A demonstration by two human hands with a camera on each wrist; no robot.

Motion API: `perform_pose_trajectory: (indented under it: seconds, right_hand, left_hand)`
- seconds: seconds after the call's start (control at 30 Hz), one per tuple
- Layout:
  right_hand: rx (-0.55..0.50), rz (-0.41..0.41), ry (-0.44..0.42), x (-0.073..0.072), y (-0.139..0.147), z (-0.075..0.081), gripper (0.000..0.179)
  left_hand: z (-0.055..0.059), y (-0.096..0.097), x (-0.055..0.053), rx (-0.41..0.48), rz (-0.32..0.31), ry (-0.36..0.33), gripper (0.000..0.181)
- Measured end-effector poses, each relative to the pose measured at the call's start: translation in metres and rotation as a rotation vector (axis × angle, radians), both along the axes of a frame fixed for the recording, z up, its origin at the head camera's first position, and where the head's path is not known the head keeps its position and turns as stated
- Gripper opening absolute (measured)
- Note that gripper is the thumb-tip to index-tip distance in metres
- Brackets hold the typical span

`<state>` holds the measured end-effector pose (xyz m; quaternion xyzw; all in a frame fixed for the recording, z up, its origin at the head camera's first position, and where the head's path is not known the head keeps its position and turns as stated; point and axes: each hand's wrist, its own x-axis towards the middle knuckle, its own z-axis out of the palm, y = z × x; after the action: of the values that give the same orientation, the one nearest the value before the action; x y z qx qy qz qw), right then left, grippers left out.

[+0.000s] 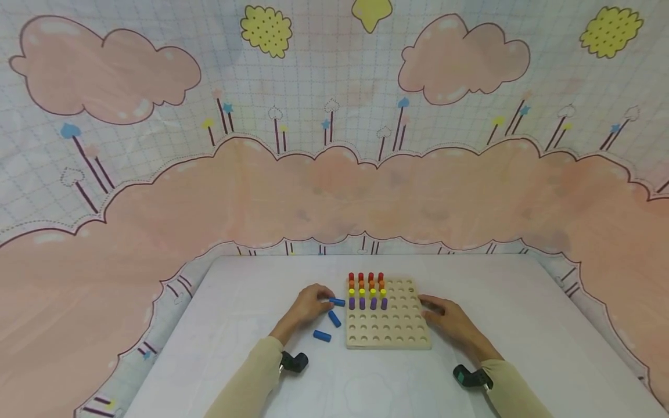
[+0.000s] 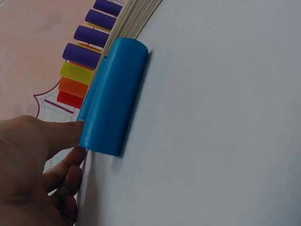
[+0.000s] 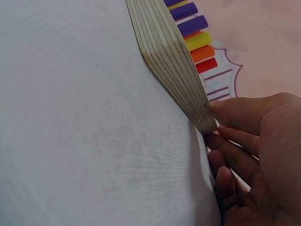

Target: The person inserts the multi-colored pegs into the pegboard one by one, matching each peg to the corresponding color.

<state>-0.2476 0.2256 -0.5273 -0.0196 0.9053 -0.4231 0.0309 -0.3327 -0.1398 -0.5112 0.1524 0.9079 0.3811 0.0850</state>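
Between its thumb and fingertips, my left hand (image 1: 309,303) pinches a blue peg (image 1: 338,302) beside the left edge of a wooden pegboard (image 1: 389,342). Two more blue pegs lie on the table, one (image 1: 334,319) just below that hand and another (image 1: 322,335) nearer me. The closer one (image 2: 115,99) partly covers the held peg in the left wrist view. My right hand (image 1: 450,319) rests at the board's right edge, its thumb and fingertips touching the side (image 3: 169,56).
Upright pegs fill the board's back left part in short rows: red (image 1: 361,277), orange (image 1: 362,285), yellow (image 1: 362,293) and purple (image 1: 362,303). Bare holes (image 1: 399,317) cover the front and right. Underneath is a white tabletop (image 1: 251,278), with a patterned cloth (image 1: 334,197) behind.
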Motion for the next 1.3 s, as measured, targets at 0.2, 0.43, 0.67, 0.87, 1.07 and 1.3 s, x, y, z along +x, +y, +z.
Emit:
perform_pose_trajectory:
  seconds: [0.2, 0.43, 0.67, 0.87, 1.07, 1.3]
  right_hand:
    - [-0.005, -0.005, -0.01, -0.001, -0.001, 0.0, 0.048]
    - [0.003, -0.011, -0.013, -0.002, -0.001, -0.001, 0.048]
    - [0.002, -0.012, -0.023, -0.001, 0.0, 0.0, 0.049]
    - [-0.009, -0.003, -0.011, -0.002, 0.0, -0.001, 0.048]
    - [-0.008, 0.01, 0.006, -0.002, 0.002, -0.003, 0.048]
    - [0.013, 0.012, 0.012, -0.002, 0.003, -0.003, 0.048]
  left_hand:
    - [0.001, -0.005, 0.005, 0.061, 0.021, 0.006, 0.016]
    - [0.002, -0.007, 0.01, 0.136, 0.054, 0.035, 0.017]
    - [0.016, 0.0, 0.022, 0.25, 0.037, 0.06, 0.022]
    - [0.031, 0.019, 0.035, 0.308, -0.023, 0.09, 0.027]
    - [0.032, 0.041, 0.045, 0.363, -0.048, 0.062, 0.034]
    - [0.021, 0.065, 0.049, 0.364, -0.064, 0.077, 0.022]
